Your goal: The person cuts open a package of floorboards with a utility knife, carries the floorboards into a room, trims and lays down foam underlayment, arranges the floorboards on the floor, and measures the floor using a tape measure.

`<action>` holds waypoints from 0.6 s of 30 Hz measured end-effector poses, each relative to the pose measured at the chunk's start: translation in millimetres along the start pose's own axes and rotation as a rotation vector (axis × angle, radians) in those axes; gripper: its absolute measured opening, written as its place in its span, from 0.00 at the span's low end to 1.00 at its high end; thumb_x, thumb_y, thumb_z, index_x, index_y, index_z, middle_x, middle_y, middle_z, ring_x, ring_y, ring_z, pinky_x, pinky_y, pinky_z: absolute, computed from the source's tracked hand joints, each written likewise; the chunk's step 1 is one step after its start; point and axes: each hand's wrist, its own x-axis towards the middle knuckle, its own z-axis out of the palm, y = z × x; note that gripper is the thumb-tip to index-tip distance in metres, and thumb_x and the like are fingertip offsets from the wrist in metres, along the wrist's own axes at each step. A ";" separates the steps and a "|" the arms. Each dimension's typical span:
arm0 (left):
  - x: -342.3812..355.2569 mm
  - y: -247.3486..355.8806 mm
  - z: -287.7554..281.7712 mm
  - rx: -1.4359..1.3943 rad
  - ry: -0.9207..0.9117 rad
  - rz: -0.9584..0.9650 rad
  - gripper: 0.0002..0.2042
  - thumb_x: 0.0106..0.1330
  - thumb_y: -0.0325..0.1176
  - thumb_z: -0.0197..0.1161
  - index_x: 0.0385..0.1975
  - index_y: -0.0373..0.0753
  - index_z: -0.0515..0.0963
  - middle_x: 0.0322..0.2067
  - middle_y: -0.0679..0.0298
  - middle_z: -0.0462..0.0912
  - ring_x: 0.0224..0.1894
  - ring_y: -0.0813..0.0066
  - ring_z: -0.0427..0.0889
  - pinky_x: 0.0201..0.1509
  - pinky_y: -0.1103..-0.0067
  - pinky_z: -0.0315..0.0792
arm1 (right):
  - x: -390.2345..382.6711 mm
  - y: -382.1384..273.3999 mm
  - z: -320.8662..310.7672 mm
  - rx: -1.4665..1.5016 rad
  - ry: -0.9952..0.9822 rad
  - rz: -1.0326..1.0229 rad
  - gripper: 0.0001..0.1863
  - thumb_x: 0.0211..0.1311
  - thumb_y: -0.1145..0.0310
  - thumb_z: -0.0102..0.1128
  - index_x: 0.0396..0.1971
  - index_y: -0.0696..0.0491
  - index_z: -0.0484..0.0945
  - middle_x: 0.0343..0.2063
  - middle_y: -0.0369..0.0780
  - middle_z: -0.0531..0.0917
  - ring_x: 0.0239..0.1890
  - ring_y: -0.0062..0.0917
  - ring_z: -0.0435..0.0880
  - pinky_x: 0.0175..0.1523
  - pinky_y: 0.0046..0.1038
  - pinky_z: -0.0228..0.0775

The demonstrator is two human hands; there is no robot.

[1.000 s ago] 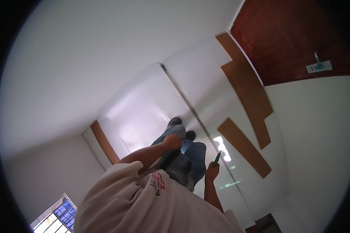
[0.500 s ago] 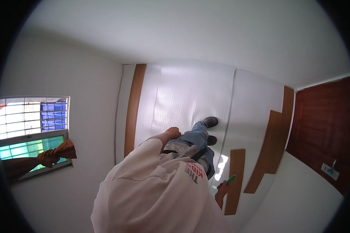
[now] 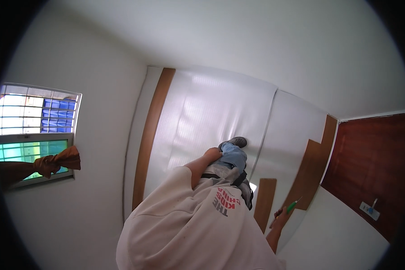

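My left hand (image 3: 213,154) is closed, its curled fingers against the leg of my blue jeans (image 3: 233,154); whether anything is in them is hidden. Out to the right, my right hand (image 3: 281,216) grips a green-handled tool (image 3: 292,206) with a thin metal tip pointing up and away. That tip is over or beside the wood-coloured planks (image 3: 308,168) on the right. A shorter loose plank (image 3: 266,198) lies between my body and this hand, its near end hidden by my shirt.
Shiny pale sheeting (image 3: 202,112) covers the floor, with a seam (image 3: 267,117) across it. A long plank (image 3: 152,130) runs near the left wall. At right stands a reddish-brown door (image 3: 360,166); at left, a barred window (image 3: 36,112) with a knotted brown curtain (image 3: 54,163).
My right hand has moved right with the green tool, from the shorter plank toward the planks by the door. The view has turned, and my feet have shifted.
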 end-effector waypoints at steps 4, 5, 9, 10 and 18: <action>26.9 12.3 -8.0 0.067 -0.031 0.082 0.19 0.62 0.43 0.55 0.43 0.37 0.83 0.46 0.47 0.84 0.51 0.49 0.81 0.58 0.63 0.73 | -18.5 28.8 3.2 -0.109 0.042 0.066 0.14 0.68 0.58 0.58 0.29 0.51 0.71 0.18 0.34 0.73 0.17 0.19 0.71 0.21 0.23 0.64; 27.5 -18.3 -11.7 0.115 -0.012 0.111 0.19 0.63 0.43 0.55 0.43 0.38 0.84 0.45 0.47 0.84 0.50 0.49 0.81 0.58 0.63 0.73 | -43.0 14.6 34.5 -0.163 0.005 0.125 0.14 0.68 0.58 0.58 0.29 0.52 0.71 0.19 0.35 0.74 0.18 0.19 0.72 0.22 0.23 0.66; 30.0 20.0 -52.3 -0.143 -0.080 -0.042 0.19 0.64 0.43 0.54 0.42 0.34 0.84 0.43 0.47 0.85 0.49 0.52 0.83 0.55 0.66 0.74 | -41.3 84.8 20.9 -0.234 0.069 0.221 0.14 0.65 0.62 0.60 0.32 0.58 0.73 0.20 0.38 0.76 0.17 0.22 0.75 0.21 0.27 0.71; 37.2 27.1 -59.1 -0.098 -0.089 0.002 0.20 0.64 0.43 0.54 0.42 0.34 0.84 0.43 0.48 0.85 0.49 0.53 0.83 0.54 0.67 0.74 | -47.7 87.3 20.1 -0.218 0.102 0.216 0.14 0.65 0.61 0.60 0.32 0.59 0.74 0.21 0.38 0.77 0.18 0.22 0.77 0.22 0.28 0.73; 164.7 112.4 -81.4 0.081 -0.491 0.034 0.16 0.67 0.41 0.53 0.30 0.34 0.81 0.31 0.55 0.85 0.31 0.68 0.85 0.36 0.71 0.76 | -102.0 79.3 15.2 0.226 0.462 0.231 0.12 0.64 0.63 0.59 0.32 0.58 0.73 0.21 0.38 0.77 0.18 0.22 0.76 0.23 0.26 0.72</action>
